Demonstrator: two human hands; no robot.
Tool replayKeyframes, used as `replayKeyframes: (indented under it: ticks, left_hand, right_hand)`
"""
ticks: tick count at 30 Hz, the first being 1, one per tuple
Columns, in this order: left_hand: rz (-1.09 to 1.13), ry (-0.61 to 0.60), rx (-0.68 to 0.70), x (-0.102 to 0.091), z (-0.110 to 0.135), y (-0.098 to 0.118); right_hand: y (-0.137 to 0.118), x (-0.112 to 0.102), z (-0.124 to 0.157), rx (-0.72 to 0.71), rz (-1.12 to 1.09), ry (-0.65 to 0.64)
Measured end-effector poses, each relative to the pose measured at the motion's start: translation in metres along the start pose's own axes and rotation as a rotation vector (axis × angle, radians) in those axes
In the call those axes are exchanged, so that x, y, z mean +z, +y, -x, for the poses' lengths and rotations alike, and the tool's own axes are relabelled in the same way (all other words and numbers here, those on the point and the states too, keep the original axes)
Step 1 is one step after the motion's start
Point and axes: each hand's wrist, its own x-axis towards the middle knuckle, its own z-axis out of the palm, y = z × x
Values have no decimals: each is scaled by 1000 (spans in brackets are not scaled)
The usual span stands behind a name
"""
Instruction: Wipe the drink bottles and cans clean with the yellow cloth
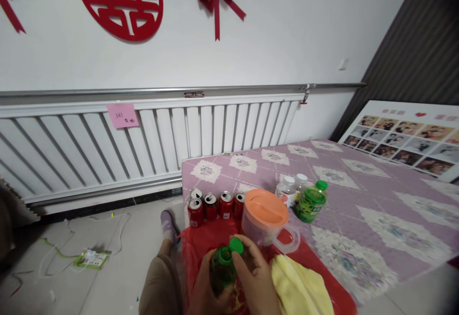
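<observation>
My left hand (208, 288) is wrapped round a green plastic bottle (223, 272) whose mouth is uncovered. Between the thumb and fingers of my right hand (256, 276) is a green bottle cap (236, 246), tilted just beside and above the bottle's neck. The lower part of the bottle is hidden by my hands. Beyond them stands a clear pitcher with an orange lid (266, 210). A yellow cloth (301, 286) lies right of my right hand. Under all of these spreads a red plastic sheet (204, 238).
Several red drink cans (225, 204) line the left edge of the flower-patterned cloth (272, 157). Two clear bottles with white caps (287, 188) and a green-capped bottle (311, 202) stand behind the pitcher. A white radiator (215, 128) runs along the wall. Wires and a green packet (92, 258) lie on the floor.
</observation>
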Motion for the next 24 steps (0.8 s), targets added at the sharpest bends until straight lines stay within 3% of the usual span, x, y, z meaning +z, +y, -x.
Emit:
replayKeyframes:
  ticks: [6,12,18,24]
  left_hand:
    - [-77,-57,7,-7,0,-1]
    - [-104,-15,-18,-9,2,-11]
    - [-121,2,-108,-9,3,3]
    - [-170,29,-94,-12,2,-2]
  right_hand:
    - [5,-13,7,17,-35,31]
    - [26,-42,21,-16,107,62]
    - [56,-91,24,-20,290,118]
    - [70,-156,-2,-14,553,180]
